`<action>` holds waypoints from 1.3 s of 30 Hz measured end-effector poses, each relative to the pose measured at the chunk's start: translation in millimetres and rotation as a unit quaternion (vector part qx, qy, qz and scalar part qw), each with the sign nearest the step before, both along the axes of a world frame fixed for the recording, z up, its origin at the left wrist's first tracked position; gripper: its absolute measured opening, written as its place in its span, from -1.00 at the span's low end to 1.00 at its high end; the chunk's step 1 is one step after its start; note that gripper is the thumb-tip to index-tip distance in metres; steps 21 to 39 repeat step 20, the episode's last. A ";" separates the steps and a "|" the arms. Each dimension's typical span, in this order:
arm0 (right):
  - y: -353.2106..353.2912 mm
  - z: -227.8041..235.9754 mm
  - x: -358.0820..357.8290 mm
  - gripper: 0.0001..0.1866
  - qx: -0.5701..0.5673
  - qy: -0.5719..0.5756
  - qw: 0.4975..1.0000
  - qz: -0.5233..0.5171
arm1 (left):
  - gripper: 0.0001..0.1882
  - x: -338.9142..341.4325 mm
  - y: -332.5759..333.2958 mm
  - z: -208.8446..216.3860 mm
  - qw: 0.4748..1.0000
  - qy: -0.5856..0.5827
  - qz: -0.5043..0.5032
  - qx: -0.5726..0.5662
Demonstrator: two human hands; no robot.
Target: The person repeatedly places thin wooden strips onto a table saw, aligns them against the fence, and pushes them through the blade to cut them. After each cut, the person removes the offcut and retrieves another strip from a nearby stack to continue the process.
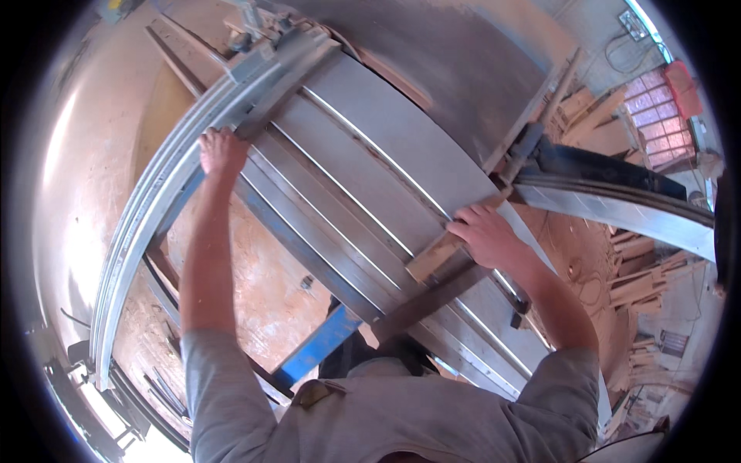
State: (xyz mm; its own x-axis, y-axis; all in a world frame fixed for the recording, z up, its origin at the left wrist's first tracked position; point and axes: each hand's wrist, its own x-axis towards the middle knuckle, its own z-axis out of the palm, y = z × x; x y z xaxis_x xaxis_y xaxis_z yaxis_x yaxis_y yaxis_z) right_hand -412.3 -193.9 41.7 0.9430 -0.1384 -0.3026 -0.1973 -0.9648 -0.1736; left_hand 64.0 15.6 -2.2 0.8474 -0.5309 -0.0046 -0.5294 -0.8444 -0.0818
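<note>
My left hand (pixel 224 152) is closed at the near end of a dark brown bar (pixel 289 89), beside a long silver metal rail (pixel 166 127). Its fingertips curl over the edge, so part of the grip is hidden. At the right, my right hand (pixel 488 238) has its fingers bent over the end of a pale wooden block (pixel 434 258). That block lies on a grey metal machine table (pixel 378 139) with several shiny lengthwise grooves. Just nearer to me, a dark bar (pixel 421 305) crosses the grooves at a slant.
A blue metal beam (pixel 316 347) angles out below the table near my body. Another silver rail (pixel 617 204) juts out to the right. Wood offcuts (pixel 648 270) are heaped on the floor there, and a wide dark panel (pixel 440 54) extends beyond the table.
</note>
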 end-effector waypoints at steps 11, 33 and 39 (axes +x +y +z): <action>-18.9 15.8 -9.4 -0.47 0.055 -0.017 0.998 0.000 | -0.45 -134.7 139.5 -7.0 0.946 0.224 -0.076 -0.222; -14.7 -26.6 -31.0 -0.63 -0.041 -0.102 0.993 0.048 | -0.38 -211.4 171.6 -5.5 0.824 0.452 -0.116 -0.321; -14.7 -26.6 -31.0 -0.63 -0.041 -0.102 0.993 0.048 | -0.38 -211.4 171.6 -5.5 0.824 0.452 -0.116 -0.321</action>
